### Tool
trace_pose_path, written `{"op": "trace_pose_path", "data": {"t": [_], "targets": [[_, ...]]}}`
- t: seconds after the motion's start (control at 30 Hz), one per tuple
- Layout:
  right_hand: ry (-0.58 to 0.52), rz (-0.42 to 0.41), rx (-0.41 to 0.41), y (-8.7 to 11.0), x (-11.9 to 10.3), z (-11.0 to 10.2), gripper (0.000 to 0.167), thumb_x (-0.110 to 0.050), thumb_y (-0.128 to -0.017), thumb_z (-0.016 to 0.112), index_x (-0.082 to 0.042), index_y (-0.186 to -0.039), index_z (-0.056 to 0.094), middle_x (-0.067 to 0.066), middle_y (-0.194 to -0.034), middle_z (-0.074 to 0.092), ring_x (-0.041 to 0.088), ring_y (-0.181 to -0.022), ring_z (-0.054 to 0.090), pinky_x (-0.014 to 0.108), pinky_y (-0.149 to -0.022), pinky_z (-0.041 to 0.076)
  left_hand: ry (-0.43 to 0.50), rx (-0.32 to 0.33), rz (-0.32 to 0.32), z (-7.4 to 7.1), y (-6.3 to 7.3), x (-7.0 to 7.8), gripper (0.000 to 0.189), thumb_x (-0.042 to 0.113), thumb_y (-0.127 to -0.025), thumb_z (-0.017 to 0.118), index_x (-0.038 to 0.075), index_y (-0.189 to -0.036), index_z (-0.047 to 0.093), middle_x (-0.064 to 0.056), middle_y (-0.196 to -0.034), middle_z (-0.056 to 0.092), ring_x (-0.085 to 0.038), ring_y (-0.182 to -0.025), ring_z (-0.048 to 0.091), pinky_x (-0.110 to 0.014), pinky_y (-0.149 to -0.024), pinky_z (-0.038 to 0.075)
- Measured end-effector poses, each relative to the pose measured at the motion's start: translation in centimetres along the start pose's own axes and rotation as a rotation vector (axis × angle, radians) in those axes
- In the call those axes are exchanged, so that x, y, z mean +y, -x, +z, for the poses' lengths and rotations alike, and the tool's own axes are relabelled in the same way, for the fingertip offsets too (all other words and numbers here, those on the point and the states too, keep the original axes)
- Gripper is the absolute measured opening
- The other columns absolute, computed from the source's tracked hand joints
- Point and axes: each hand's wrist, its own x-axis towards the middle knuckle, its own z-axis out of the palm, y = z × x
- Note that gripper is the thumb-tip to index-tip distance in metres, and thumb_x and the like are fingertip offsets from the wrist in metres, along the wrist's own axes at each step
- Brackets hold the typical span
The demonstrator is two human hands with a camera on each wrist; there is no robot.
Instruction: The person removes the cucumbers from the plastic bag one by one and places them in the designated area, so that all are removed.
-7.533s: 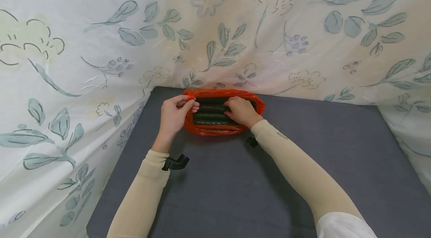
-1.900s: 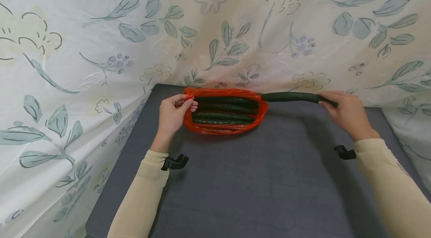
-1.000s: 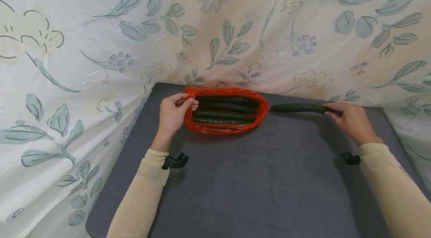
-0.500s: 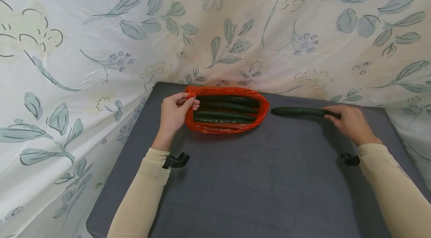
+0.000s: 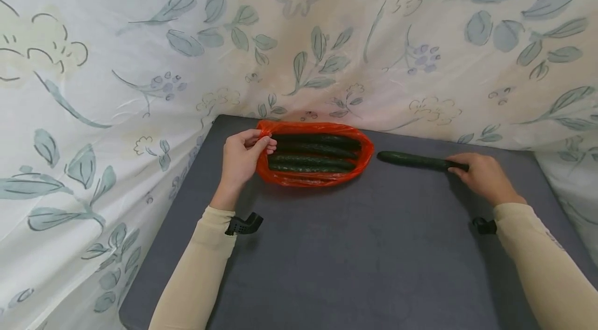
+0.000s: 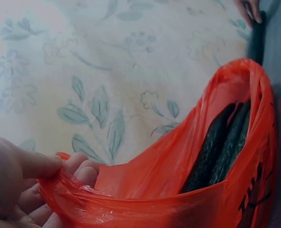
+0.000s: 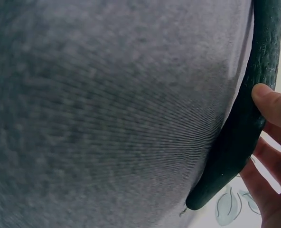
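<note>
A red plastic bag (image 5: 322, 180) lies at the back of the table with its mouth spread wide. Several dark green cucumbers (image 5: 310, 162) lie side by side inside it. My left hand (image 5: 239, 160) pinches the bag's left rim between thumb and fingers; the left wrist view shows the gathered plastic (image 6: 67, 190) there. To the right of the bag, my right hand (image 5: 486, 177) grips one cucumber (image 5: 411, 160) near its right end. That cucumber's left tip points at the bag, a small gap apart. It is on or just above the table; I cannot tell which.
A dark grey cloth-covered table (image 5: 355, 257) spreads in front of the bag. White floral fabric (image 5: 327, 50) hangs right behind the table's back edge and along its left side. Black wrist mounts (image 5: 246, 223) sit on both sleeves.
Earlier my right hand was in the bag on the cucumbers. It drew one cucumber out to the right, then brought it lower and slightly nearer me. My left hand has stayed at the rim.
</note>
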Motion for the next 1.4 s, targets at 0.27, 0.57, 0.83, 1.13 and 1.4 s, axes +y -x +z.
{"op": "trace_pose_path", "data": {"t": [0.27,0.57,0.83,1.13,1.4], "targets": [[-0.003,0.01,-0.003,0.1,-0.1,0.0,0.035,-0.005,-0.095,0.085,0.004,-0.128,0.076,0.033,-0.123,0.072,0.054,-0.105,0.069,0.071,-0.081,0.055,0.007,0.002,-0.011,0.1,-0.1,0.0,0.024,0.001,-0.105,0.072,-0.011,-0.125,0.074,-0.024,-0.102,0.079,-0.043,-0.092,0.078,-0.031,-0.082,0.066],[-0.018,0.069,-0.076,0.1,-0.4,-0.2,0.042,-0.012,-0.097,0.083,0.005,-0.134,0.073,0.035,-0.13,0.068,0.056,-0.112,0.065,0.075,-0.087,0.052,0.003,0.004,-0.001,0.0,-0.1,0.2,0.025,0.003,-0.105,0.073,-0.012,-0.125,0.074,-0.022,-0.102,0.08,-0.043,-0.092,0.078,-0.03,-0.082,0.066],[-0.018,0.088,-0.087,0.0,-0.5,-0.1,0.043,-0.015,-0.097,0.082,0.005,-0.134,0.072,0.036,-0.133,0.066,0.057,-0.116,0.062,0.077,-0.092,0.048,0.009,0.005,-0.007,0.0,0.0,0.2,0.024,-0.001,-0.104,0.071,-0.012,-0.125,0.073,-0.022,-0.102,0.08,-0.045,-0.092,0.078,-0.03,-0.081,0.066],[-0.016,0.077,-0.062,0.1,-1.0,-0.1,0.046,-0.019,-0.098,0.082,0.006,-0.136,0.07,0.036,-0.136,0.064,0.057,-0.121,0.06,0.078,-0.096,0.046,-0.001,0.008,-0.013,0.0,0.2,0.1,0.025,0.0,-0.105,0.071,-0.011,-0.126,0.073,-0.023,-0.103,0.079,-0.03,-0.087,0.08,-0.03,-0.082,0.066],[-0.027,0.058,0.013,0.0,-2.5,-0.4,0.051,-0.022,-0.098,0.083,0.003,-0.139,0.068,0.034,-0.139,0.063,0.057,-0.123,0.06,0.077,-0.097,0.047,-0.004,0.008,-0.009,-0.1,0.2,0.2,0.025,0.001,-0.105,0.071,-0.011,-0.127,0.073,-0.023,-0.103,0.08,-0.031,-0.087,0.08,-0.03,-0.081,0.066]]}}
